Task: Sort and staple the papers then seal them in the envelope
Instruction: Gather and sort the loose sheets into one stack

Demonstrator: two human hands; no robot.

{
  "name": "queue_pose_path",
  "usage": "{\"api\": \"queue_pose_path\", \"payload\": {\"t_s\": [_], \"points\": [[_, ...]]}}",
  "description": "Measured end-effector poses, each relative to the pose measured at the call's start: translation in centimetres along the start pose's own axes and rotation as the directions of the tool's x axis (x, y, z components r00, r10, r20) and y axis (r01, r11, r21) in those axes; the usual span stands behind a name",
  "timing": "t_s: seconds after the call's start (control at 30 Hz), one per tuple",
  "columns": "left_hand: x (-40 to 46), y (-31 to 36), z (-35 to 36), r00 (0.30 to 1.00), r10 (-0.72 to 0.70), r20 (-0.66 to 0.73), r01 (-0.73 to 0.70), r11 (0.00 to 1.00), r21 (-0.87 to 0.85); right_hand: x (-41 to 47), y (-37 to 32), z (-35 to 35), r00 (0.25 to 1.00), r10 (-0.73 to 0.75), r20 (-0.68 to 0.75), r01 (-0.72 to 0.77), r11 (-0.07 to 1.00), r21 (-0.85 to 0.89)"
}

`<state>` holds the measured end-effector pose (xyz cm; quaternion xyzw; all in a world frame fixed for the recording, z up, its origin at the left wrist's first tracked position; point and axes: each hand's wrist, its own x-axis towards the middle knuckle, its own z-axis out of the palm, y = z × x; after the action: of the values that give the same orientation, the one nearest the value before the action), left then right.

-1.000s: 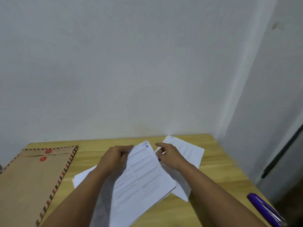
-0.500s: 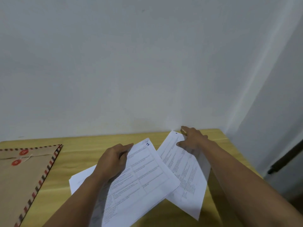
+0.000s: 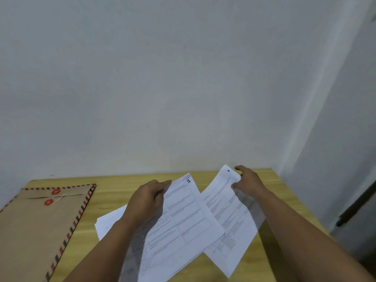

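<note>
Hands hold two sheets; one envelope.

Dim, even indoor light, soft shadows beneath the forearms, slight overall blur, wide-angle bending at edges

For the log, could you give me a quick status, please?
Left hand grips page 1. Right hand pinches second sheet. Envelope still closed. Nothing blocking.

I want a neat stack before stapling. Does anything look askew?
Yes. The sheets are fanned out: the numbered sheet under the left hand overlaps the right sheet, held by the right hand, and another sheet pokes out left. Envelope lies flat, unopened.
</note>
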<state>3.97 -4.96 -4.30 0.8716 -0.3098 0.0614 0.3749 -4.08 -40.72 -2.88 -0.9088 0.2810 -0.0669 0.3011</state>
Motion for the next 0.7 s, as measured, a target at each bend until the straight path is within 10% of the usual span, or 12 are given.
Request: {"api": "queue_pose_path", "payload": {"t_s": [0.3, 0.7], "points": [[-1.5, 5.6, -5.7, 0.979, 0.154, -0.132, -0.149, 0.988, 0.043, -8.5, -5.2, -4.4, 0.937, -0.214, -0.276, 0.307, 0.882, 0.357], [-3.5, 10.6, -10.6, 0.953, 0.198, -0.229, -0.187, 0.98, 0.069, -16.9, -13.6, -4.9, 0.955, -0.296, -0.002, 0.187, 0.599, 0.778]]}}
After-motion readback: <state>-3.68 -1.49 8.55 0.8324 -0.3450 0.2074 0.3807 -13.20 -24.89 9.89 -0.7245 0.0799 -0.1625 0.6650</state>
